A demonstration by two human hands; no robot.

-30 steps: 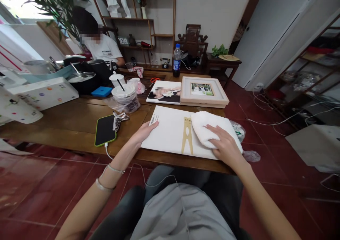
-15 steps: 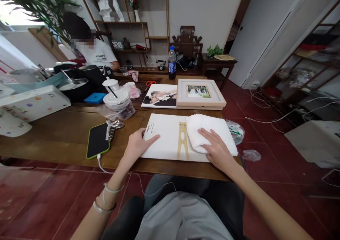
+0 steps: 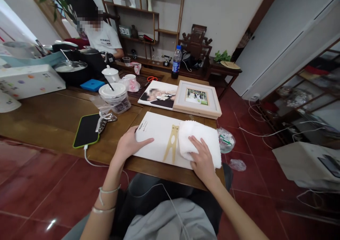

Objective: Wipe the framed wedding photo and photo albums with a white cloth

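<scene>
A flat white panel (image 3: 156, 128) lies on the wooden table in front of me, with a small printed label near its left end. On its middle rests a yellowish, A-shaped stand (image 3: 172, 140). A folded white towel (image 3: 200, 130) covers the panel's right part. My left hand (image 3: 131, 142) grips the panel's left edge, thumb stretched over the top and the other fingers along the side, partly hidden. Spread flat over the towel, my right hand (image 3: 203, 158) presses on it with its fingers apart.
Behind the panel lie a wooden picture frame (image 3: 212, 98) and a photo print (image 3: 158, 95). A phone (image 3: 86, 130) on a cable, a lidded bowl (image 3: 114, 95) and a bottle (image 3: 176, 62) stand around. Across the table sits another person (image 3: 102, 38).
The view has turned and shifted, so the panel appears more tilted and farther left. Both hands keep their places on the panel and towel.
</scene>
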